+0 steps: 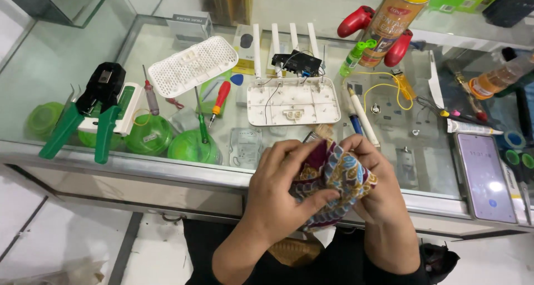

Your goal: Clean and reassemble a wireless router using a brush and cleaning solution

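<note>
Maroon patterned cloth (334,179) is bunched between both hands at the near edge of the glass counter (55,68): the left hand (281,193) grips it from the side, the right hand (378,185) pinches its top. Beyond the cloth lies one opened white router shell (293,101) holding a loose wire, four antennas standing behind. Two screwdrivers (218,102) lie left of the shell.

a glass counter (50,68) carries green-handled crimping pliers (92,110) near its left edge, a perforated white cover (192,65) and an opened white router shell (293,100) mid-counter, a red-handled screwdriver (219,98) between them, a spray can (396,19) toward the far edge, and a phone (485,176) at the right front corner
</note>
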